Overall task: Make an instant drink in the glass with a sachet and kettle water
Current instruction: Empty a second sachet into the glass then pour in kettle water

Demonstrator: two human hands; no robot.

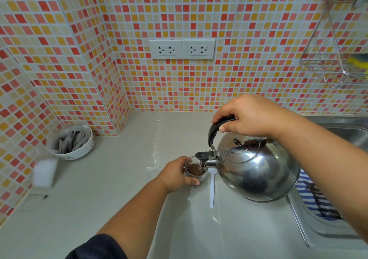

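Plainly, kettle and glass bear no lettering.

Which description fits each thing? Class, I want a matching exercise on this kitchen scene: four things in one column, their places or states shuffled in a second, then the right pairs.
Things
1. kettle
2. glass
3. white spoon
4. bowl of sachets

Places or states
A. lying flat on the counter between glass and kettle
B. standing at the far left by the tiled wall
C. tilted, spout over the glass, held by the right hand
D. steadied by the left hand, brown contents inside

Pairs: 1-C, 2-D, 3-A, 4-B
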